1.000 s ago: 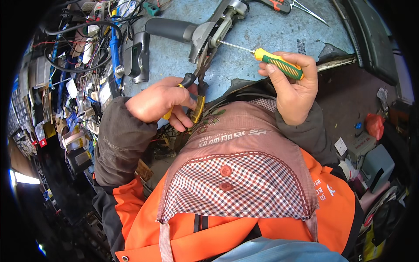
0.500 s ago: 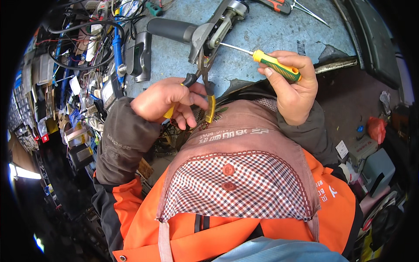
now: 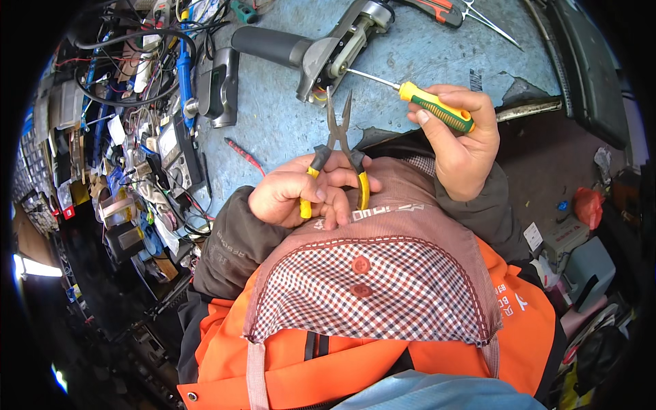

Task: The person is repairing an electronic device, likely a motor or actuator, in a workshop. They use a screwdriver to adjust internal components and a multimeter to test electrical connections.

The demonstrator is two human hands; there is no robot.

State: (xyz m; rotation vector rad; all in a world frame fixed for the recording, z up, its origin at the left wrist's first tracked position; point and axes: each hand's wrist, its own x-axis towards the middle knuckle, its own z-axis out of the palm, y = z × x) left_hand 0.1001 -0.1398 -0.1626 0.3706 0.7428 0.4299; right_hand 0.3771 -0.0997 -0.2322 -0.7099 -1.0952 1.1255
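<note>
Here, slim steel pliers (image 3: 338,147), ribbed screwdriver (image 3: 427,104).

Yellow-handled needle-nose pliers (image 3: 338,147), tips apparently parted, beside green-yellow screwdriver (image 3: 427,104).

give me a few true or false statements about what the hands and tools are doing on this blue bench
1. The left hand grips yellow-handled needle-nose pliers. True.
2. The pliers' jaws are clamped on a red wire. False: the jaws stand slightly apart and hold nothing.
3. The right hand holds a green-and-yellow-handled screwdriver. True.
4. The screwdriver's tip points toward the grey handlebar throttle assembly with a black grip. True.
5. The screwdriver lies flat on the worn blue benchtop, untouched. False: it is held in the right hand.
</note>
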